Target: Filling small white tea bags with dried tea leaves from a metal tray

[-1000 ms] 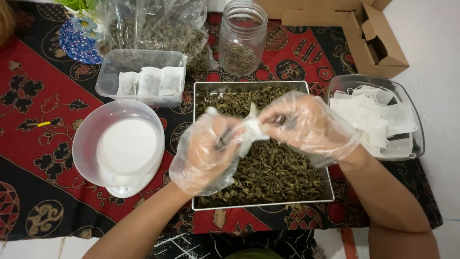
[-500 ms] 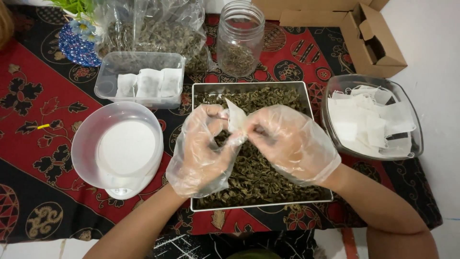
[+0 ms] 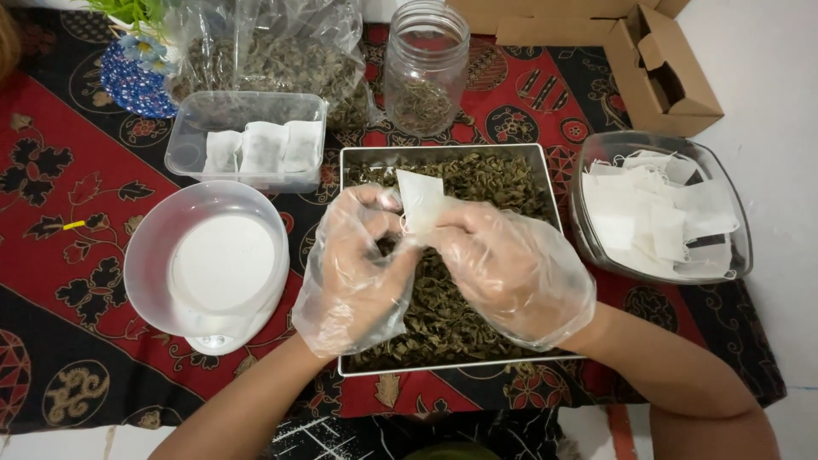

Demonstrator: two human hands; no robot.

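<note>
Left hand (image 3: 356, 274): gloved in loose clear plastic, over the metal tray (image 3: 361, 156), fingertips pinched on the lower left edge of the small white filter bag (image 3: 420, 198).
Right hand (image 3: 511, 271): gloved likewise, over the tray's middle, fingers closed on the same bag from the right.
Filter bag: upright between both hands, above the tray's far half (contents cannot be told).
Dried leaves (image 3: 464, 176): filling the tray, dark green-brown.
Scale bowl (image 3: 207, 258): round, clear, left of the tray on a white scale.
Box of filled bags (image 3: 248, 138): clear plastic, beyond the bowl, at the tray's far left corner.
Dish of empty bags (image 3: 662, 207): just right of the tray.
Glass jar (image 3: 425, 65): directly behind the tray, open, a few leaves inside.
Cardboard box (image 3: 665, 72): behind the tray, far right.
</note>
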